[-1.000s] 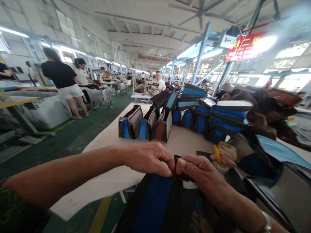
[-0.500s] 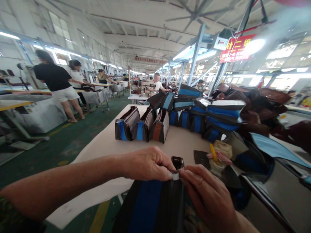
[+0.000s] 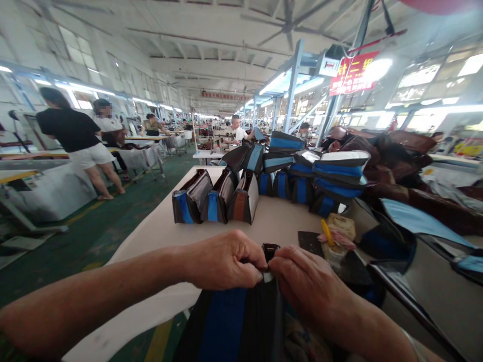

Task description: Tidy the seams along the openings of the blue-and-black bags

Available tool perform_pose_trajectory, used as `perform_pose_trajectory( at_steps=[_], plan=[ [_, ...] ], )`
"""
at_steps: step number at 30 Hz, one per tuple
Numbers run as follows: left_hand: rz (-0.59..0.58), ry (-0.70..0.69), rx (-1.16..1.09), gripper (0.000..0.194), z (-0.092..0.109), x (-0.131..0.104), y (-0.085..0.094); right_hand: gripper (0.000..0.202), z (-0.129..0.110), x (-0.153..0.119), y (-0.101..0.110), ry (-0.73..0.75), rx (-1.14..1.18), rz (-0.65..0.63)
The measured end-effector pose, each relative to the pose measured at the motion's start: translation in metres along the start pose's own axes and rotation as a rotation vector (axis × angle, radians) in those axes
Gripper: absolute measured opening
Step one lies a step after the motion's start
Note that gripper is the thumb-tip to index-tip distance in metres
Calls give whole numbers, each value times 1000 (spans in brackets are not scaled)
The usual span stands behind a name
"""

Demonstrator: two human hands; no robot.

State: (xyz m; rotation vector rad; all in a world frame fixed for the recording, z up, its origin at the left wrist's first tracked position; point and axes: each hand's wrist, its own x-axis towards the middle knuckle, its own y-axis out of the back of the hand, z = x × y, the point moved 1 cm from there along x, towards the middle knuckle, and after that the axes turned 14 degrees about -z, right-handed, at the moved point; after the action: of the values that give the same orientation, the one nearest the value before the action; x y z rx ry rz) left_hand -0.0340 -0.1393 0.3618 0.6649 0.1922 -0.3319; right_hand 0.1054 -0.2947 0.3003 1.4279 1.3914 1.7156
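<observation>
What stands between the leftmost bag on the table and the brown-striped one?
One blue-striped bag; the head view shows it standing between the leftmost bag and the brown-striped bag.

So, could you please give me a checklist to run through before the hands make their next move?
1. Left hand pinching at the upper end of the near blue-striped bag: ok.
2. Right hand close beside the left: ok.
3. Right hand's grip: cannot tell, thumb hidden.
4. Small pale piece fully secured: cannot tell, partly covered.
5. Yellow handle apart from both hands: ok.
6. Three bags beyond the hands upright: ok.
</observation>
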Motion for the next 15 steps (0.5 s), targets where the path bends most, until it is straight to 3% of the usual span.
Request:
perform_pose_trajectory(
  at_steps=[2, 7, 12, 15],
  plan=[
    [-6, 4, -31, 10, 2, -1, 0, 21, 1, 2, 0, -9, 1, -33],
    [23, 2, -50, 16, 5, -3, -1, 18, 5, 5, 1, -19, 60, 75],
    [30, 8, -34, 24, 4, -3, -7, 17, -8, 6, 13, 76, -203, 9],
    [134, 60, 114, 17, -1, -4, -11, 18, -15, 5, 27, -7, -31, -7]
  ],
)
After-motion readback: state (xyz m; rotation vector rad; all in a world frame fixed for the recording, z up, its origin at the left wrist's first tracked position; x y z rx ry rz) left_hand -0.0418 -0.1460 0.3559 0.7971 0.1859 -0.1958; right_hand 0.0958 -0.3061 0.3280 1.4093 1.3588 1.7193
